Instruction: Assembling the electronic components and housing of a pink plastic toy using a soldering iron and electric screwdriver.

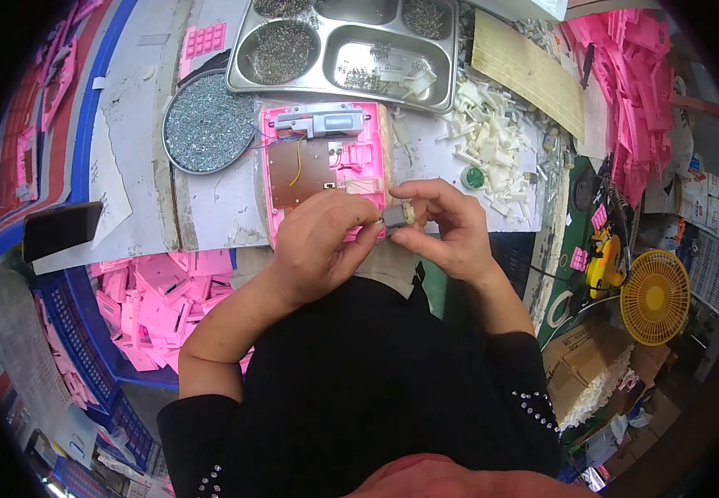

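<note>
A small grey block, which looks like a little motor [394,217], has a cream end piece on its right side. My left hand [322,236] pinches its left end between thumb and forefinger. From the other side my right hand [452,231] grips the cream end with thumb and fingertips curved round it. Just beyond and under my hands lies a pink plastic housing [278,187], open side up. It carries a brown circuit board [297,166] with a yellow wire, and a grey plastic unit [326,123] across its far end. My left hand covers the housing's near part.
A round tray of small screws [210,124] stands left of the housing. Behind it is a steel compartment tray [326,87] with small metal parts. White plastic pieces [492,141] lie to the right, around a green round lid [473,177]. A phone [62,231] rests at the left edge.
</note>
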Tool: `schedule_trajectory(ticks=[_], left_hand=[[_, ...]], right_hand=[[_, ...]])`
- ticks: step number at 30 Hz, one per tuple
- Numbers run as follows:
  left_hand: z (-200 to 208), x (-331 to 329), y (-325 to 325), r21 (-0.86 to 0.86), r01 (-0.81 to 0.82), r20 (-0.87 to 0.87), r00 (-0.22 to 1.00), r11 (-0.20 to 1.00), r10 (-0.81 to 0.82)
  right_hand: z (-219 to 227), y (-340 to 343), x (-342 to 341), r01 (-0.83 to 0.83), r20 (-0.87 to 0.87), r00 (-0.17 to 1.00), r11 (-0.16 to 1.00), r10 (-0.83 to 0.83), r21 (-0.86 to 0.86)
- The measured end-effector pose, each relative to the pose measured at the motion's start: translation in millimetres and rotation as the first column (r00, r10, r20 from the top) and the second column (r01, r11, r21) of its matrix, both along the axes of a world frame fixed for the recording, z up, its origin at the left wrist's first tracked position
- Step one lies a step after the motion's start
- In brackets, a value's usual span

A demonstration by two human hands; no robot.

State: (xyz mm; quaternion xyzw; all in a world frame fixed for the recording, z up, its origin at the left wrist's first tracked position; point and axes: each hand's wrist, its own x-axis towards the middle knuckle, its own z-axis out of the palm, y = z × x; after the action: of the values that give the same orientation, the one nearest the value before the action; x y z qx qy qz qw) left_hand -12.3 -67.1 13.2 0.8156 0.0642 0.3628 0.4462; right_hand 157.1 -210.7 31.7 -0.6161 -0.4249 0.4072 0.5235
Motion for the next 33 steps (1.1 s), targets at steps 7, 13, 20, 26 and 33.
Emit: schedule_trajectory(ticks=[7, 13, 20, 26, 33], left_hand=[[2, 1, -1, -0.01, 0.002, -0.026, 1.0, 1.0, -0.003], [9, 0, 7, -0.345, 0.171, -0.137, 0.963, 0.923, -0.23], [15, 4, 13, -0.642, 0.178, -0.201, 0.9, 0.746, -0.388], [28, 20, 10, -0.024, 0.217, -0.278, 0.936, 0.976, -0.215], [38, 7, 15, -0.133, 0.066, -0.408, 0.906, 0.989, -0.115]], right_hand=[[-11, -2, 2, 0.004, 0.001, 1.0, 0.999, -0.004, 0.051], [-11, -8, 8, -0.064, -0.544, 0.839, 0.994, 0.003, -0.093], [-30, -13, 0, -0.072, -0.904, 0.428, 0.997, 0.006, -0.028], [-30, -27, -4, 0.043, -0.793, 0.609, 0.999, -0.015, 0.015], [-57, -112, 28, -0.214, -0.473, 0.881, 0.878, -0.016, -0.428]])
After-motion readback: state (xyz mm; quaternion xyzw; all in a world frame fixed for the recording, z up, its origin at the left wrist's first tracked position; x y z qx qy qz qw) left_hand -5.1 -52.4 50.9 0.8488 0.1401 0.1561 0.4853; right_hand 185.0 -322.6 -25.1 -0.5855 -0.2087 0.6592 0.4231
